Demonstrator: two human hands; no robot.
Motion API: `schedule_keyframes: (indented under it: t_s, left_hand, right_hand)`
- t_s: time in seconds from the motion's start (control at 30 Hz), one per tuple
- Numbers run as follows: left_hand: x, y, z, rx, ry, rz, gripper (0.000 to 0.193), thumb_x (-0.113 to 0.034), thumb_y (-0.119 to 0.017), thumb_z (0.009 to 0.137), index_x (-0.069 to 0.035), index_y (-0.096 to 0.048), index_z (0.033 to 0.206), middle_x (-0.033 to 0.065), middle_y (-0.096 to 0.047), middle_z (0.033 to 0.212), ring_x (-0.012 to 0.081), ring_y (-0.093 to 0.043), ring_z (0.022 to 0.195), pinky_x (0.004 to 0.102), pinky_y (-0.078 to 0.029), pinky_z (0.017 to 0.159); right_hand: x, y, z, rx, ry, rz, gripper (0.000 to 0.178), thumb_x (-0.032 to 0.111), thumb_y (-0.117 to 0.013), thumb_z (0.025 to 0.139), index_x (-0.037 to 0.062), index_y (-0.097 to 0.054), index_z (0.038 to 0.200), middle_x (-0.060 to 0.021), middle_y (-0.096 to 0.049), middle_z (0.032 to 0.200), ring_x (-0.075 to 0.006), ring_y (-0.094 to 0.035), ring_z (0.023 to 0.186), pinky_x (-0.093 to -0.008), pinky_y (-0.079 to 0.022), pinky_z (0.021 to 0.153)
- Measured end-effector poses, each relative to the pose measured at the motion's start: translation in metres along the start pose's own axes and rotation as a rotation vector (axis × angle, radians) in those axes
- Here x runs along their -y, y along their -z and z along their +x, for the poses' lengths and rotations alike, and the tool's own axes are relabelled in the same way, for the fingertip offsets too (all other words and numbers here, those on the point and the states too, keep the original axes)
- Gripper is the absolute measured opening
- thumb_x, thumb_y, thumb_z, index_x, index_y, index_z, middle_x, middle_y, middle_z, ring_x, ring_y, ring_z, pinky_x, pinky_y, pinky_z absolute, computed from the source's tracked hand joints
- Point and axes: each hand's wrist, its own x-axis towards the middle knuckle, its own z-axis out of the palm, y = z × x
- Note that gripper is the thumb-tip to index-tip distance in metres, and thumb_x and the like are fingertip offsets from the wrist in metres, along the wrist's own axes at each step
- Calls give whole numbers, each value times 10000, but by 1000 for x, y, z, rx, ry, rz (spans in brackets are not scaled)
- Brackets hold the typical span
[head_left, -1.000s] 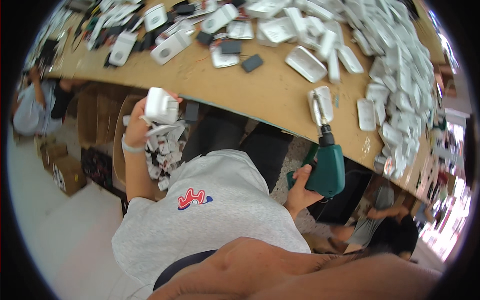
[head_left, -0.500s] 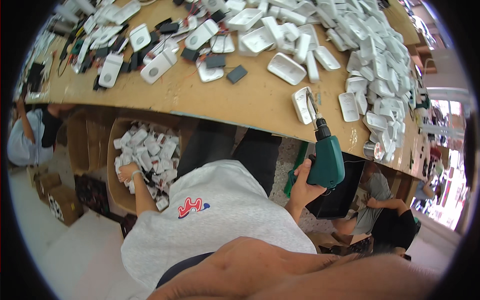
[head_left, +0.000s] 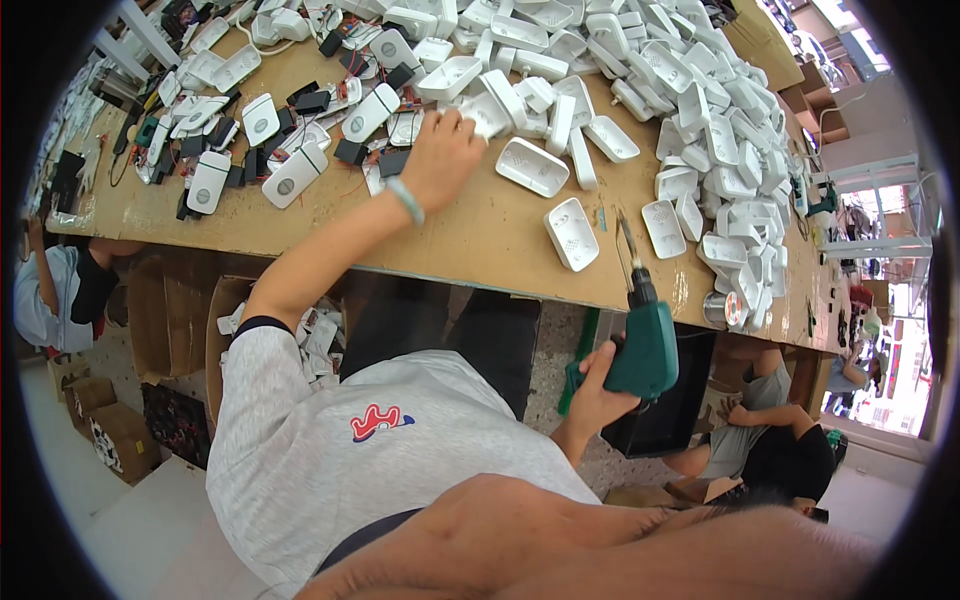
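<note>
My right hand (head_left: pixel 597 398) grips a green soldering gun (head_left: pixel 645 350) by its handle, over the table's front edge. The gun's thin metal tip and a side tube point away from me, up over the tabletop. Just left of the tip lies a white plastic shell (head_left: pixel 573 235), open side up, apart from it. My left hand (head_left: pixel 442 158) is over the table with fingers bent down, next to white shells (head_left: pixel 532 167) and black boxes with wires. The fingertips are hidden, so what they hold does not show.
A large heap of white shells (head_left: pixel 715 140) covers the right and back of the table (head_left: pixel 450 250). White units with black boxes (head_left: pixel 290 180) lie at left. A wire spool (head_left: pixel 722 309) stands at the right edge. A carton (head_left: pixel 215 340) of white parts sits below; co-workers (head_left: pixel 770 430) sit nearby.
My left hand has risen from the carton of white parts to the tabletop. The soldering gun stays in my right hand, its tip now right of the single shell rather than over it.
</note>
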Motion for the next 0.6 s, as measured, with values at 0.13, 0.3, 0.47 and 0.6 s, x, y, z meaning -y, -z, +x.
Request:
schedule_keyframes:
  t_s: [0.13, 0.3, 0.47, 0.6]
  left_hand:
    - [-41, 41, -62, -79, -214, -63, 109, -157, -607, 789, -69, -638, 846, 94, -605, 1023, 277, -560, 1087, 469, -390, 978]
    - [-35, 46, -82, 91, -438, 3, 138, -189, -613, 805, -71, -682, 820, 98, -619, 1045, 253, -544, 1130, 439, -414, 999]
    - [-3, 70, -66, -40, -583, -286, 203, -174, -686, 804, -13, -691, 929, 143, -643, 1157, 292, -593, 1071, 431, -451, 967]
    - [74, 55, -18, -273, 227, -6, 570, -309, -757, 789, 85, -536, 1137, 268, -585, 1091, 422, -574, 985, 510, -469, 861]
  right_hand:
    - [-9, 19, -5, -61, -81, -12, 238, 67, -641, 970, -63, -582, 1160, -41, -564, 699, -81, -471, 539, -239, -400, 512]
    - [-6, 1, 4, 16, -119, -3, 232, 61, -647, 966, -58, -583, 1154, -47, -585, 738, -78, -488, 549, -240, -404, 507]
    - [0, -12, 5, 18, -76, 72, 230, 62, -654, 963, -57, -581, 1145, -51, -600, 778, -75, -504, 559, -234, -402, 499]
    - [-3, -6, 7, 19, -65, 28, 233, 74, -663, 960, -52, -584, 1139, -41, -598, 760, -74, -508, 556, -234, -401, 493]
